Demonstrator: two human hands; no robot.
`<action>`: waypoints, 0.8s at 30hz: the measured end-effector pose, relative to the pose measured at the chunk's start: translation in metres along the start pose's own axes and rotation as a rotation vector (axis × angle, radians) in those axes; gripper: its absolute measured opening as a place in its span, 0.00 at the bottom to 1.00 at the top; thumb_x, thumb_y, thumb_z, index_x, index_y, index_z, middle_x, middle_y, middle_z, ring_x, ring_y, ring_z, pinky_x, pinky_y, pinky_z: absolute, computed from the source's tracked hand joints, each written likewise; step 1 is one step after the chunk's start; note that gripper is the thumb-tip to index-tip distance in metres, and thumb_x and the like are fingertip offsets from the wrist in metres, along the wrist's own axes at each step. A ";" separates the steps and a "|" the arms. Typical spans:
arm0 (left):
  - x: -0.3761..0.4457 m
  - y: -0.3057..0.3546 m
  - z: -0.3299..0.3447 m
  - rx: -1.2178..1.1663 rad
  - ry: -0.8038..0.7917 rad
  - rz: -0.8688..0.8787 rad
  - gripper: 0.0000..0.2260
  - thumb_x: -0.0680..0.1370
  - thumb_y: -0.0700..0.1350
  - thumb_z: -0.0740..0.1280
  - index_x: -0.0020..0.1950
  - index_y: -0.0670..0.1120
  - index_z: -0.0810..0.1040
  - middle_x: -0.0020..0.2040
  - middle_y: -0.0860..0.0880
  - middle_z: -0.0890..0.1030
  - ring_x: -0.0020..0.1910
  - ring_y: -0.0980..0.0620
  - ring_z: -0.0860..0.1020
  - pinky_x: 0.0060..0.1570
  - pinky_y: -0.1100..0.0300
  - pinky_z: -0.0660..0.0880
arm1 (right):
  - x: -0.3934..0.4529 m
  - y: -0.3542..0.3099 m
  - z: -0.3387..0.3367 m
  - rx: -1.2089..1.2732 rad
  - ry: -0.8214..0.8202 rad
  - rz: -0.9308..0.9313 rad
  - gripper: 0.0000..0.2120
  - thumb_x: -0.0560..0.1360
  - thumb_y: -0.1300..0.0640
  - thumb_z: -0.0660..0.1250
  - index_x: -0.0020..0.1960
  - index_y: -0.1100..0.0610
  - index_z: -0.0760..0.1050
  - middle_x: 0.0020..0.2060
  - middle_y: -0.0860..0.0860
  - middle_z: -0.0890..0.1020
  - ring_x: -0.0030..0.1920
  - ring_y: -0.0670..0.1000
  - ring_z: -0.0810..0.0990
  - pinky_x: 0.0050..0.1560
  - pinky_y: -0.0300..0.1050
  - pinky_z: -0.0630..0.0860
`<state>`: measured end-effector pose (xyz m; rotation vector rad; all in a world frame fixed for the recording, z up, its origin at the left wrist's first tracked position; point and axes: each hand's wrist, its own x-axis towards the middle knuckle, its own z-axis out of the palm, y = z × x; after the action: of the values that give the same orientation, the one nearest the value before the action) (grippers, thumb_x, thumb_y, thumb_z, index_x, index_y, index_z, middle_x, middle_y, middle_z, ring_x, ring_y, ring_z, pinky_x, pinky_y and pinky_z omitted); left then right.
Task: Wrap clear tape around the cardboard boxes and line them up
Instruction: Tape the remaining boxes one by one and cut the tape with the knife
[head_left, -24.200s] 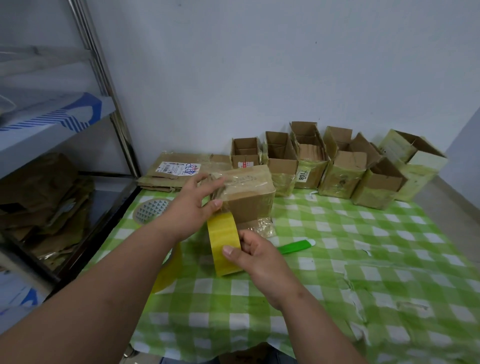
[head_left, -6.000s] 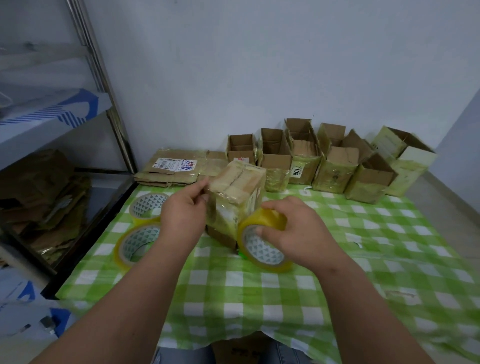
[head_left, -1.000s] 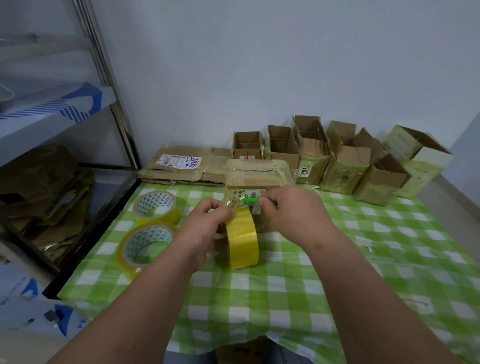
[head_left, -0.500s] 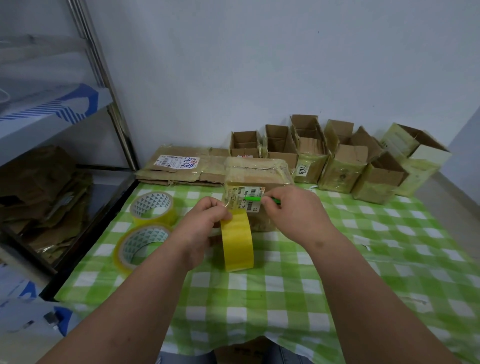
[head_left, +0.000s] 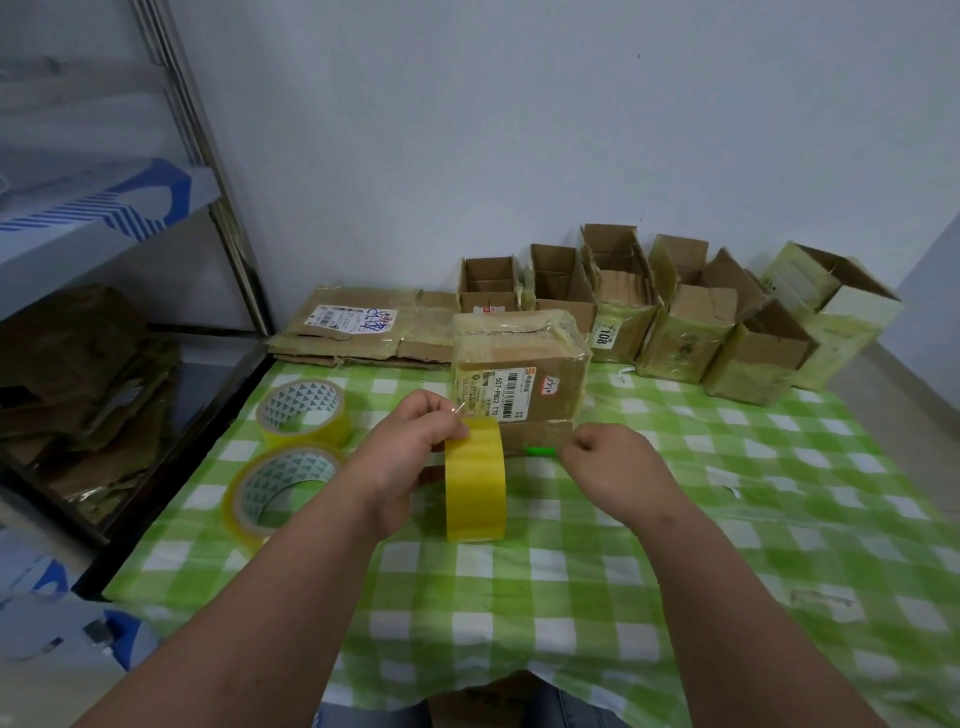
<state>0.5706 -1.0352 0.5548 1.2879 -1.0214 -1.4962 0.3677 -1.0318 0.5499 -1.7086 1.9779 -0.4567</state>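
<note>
**Wrapped box sits just beyond both hands, tape roll in the left**

Left hand (head_left: 410, 457) grips the yellow tape roll (head_left: 476, 480), held on edge w/ its broad face toward the camera; fingers curled over the top-left rim, thumb and forefinger pinched at the roll's upper edge, prob. on the loose tape end, tho the strip itself is too thin to make out. Right hand (head_left: 605, 460) is curled loosely, knuckles up, fingertips down at the green cutter (head_left: 540, 451) lying on the tablecloth (head_left: 571, 597). Can't tell if it grips the cutter or just touches it.

Key relation: the wrapped box (head_left: 519, 374) stands directly beyond the roll, far side of both hands, its label facing the camera. Long axis runs left-right. Its near bottom edge is just past the cutter & the right fingertips; the roll's top overlaps its lower-left corner in view. Neither hand touches it. Both are about equally near; right hand is free-er, since left is busy w/ the roll.

Judgement: wrapping looks done on this one; next is prob. moving it to the row of boxes (head_left: 675, 322) along the far wall, to its far right. Two spare rolls (head_left: 296, 447) lie left; flattened cardboard (head_left: 358, 327) far left.
</note>
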 end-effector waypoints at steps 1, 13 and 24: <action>0.000 0.000 0.001 -0.002 -0.001 0.002 0.08 0.75 0.36 0.66 0.44 0.48 0.72 0.39 0.52 0.79 0.43 0.49 0.75 0.41 0.55 0.71 | -0.001 0.001 0.001 -0.099 -0.025 0.007 0.08 0.77 0.52 0.61 0.43 0.52 0.76 0.39 0.49 0.80 0.45 0.54 0.78 0.51 0.48 0.69; -0.007 -0.003 0.000 -0.012 -0.024 0.049 0.08 0.76 0.35 0.66 0.47 0.48 0.74 0.44 0.48 0.79 0.42 0.49 0.76 0.42 0.55 0.72 | -0.016 -0.037 0.020 0.533 0.052 -0.080 0.07 0.79 0.46 0.65 0.55 0.44 0.79 0.55 0.44 0.80 0.55 0.47 0.78 0.62 0.53 0.75; -0.018 -0.007 -0.004 0.106 -0.093 0.120 0.10 0.75 0.35 0.66 0.49 0.50 0.75 0.44 0.49 0.78 0.44 0.50 0.74 0.48 0.51 0.69 | -0.016 -0.074 0.027 0.552 0.056 0.016 0.09 0.77 0.54 0.65 0.39 0.50 0.76 0.37 0.46 0.81 0.42 0.52 0.79 0.59 0.62 0.75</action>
<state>0.5752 -1.0165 0.5524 1.2168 -1.2315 -1.4372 0.4454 -1.0262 0.5704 -1.3376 1.6871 -0.9511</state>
